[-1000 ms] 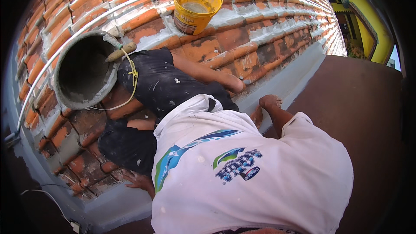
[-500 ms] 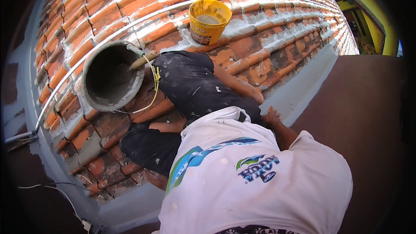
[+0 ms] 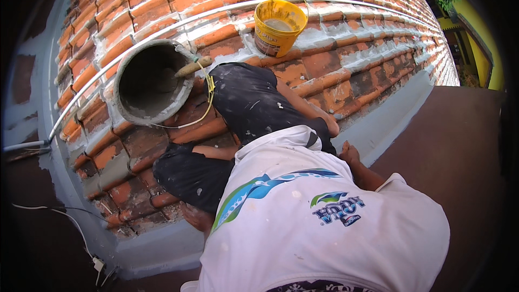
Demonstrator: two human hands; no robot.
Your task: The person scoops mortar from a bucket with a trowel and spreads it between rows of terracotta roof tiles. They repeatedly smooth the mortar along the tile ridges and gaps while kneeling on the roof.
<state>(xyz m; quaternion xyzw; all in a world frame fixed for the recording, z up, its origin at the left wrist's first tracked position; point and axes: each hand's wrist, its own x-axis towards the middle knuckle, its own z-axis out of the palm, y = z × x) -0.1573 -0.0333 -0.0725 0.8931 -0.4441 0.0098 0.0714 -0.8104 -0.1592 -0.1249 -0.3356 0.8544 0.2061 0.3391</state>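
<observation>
One wooden handle (image 3: pixel 193 68), slanting up-right across the right rim of one grey bucket (image 3: pixel 181 100), ahead of left hand (image 3: pixel 195 217), nearer, and right hand (image 3: pixel 350 154), both partly hidden, holds impossible to tell.

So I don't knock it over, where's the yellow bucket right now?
In the head view's upper middle, the yellow bucket stands on the roof tiles, beyond your right knee and to the right of the larger grey-rimmed bucket.

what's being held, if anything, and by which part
Cannot be told for certain: nothing shows in the bare right hand or bare left hand, both only partly visible.
</observation>
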